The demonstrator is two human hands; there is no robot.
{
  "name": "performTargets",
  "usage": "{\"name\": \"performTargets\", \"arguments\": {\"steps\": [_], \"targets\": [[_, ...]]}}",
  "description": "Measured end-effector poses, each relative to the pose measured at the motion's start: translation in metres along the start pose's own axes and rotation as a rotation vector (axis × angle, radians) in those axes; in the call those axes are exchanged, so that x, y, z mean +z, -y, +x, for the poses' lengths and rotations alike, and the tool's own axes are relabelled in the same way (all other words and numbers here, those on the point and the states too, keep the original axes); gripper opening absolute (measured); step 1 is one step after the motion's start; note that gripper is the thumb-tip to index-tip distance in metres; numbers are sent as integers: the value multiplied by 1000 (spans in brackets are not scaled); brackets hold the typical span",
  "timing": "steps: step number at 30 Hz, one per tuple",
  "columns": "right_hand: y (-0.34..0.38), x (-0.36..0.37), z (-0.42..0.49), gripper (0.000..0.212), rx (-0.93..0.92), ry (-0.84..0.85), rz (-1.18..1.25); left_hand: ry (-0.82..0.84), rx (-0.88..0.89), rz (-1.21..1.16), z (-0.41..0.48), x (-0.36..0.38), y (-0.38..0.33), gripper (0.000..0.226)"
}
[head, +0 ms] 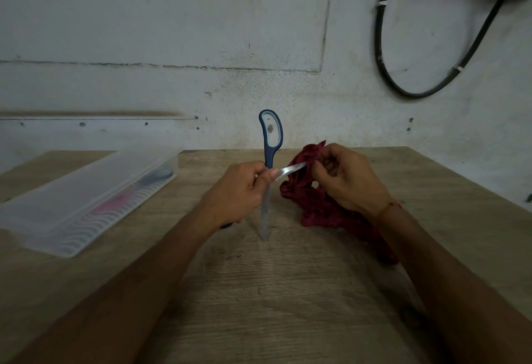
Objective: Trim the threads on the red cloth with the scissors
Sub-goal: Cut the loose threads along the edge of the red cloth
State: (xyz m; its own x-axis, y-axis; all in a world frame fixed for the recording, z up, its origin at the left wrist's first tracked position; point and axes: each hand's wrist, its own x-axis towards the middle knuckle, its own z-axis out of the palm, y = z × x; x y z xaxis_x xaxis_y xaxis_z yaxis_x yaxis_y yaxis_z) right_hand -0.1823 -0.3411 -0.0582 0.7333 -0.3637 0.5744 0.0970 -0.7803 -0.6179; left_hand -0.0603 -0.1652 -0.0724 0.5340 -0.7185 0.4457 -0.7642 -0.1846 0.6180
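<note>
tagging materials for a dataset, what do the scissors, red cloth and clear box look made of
Scissors: bright reflective blades, likely steel; dark blue handles look like matte plastic. Red cloth: soft matte fabric, going by its crumpled folds; weave unclear. Clear box: frosted translucent plastic, contents show through blurred.

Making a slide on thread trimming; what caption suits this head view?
Left hand holds wide-open scissors, one blade reaching the red cloth gripped by the right hand over a wooden table.
</note>
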Motion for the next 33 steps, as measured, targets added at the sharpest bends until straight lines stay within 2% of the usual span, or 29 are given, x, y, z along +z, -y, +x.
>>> {"name": "performTargets", "arguments": {"steps": [5, 9, 31, 33], "targets": [[3, -1, 2, 11, -2, -55, 48, -20, 26, -12, 0, -1, -2, 34], [2, -1, 2, 14, -8, -68, -7, -24, 42, 23, 1, 1, 0, 36], [9, -1, -4, 10, 118, -8, 206, -48, 52, 46, 3, 4, 11, 39], [10, -1, -4, 15, 114, -24, 187, -51, 51, 49, 4, 4, 11, 39]]}}
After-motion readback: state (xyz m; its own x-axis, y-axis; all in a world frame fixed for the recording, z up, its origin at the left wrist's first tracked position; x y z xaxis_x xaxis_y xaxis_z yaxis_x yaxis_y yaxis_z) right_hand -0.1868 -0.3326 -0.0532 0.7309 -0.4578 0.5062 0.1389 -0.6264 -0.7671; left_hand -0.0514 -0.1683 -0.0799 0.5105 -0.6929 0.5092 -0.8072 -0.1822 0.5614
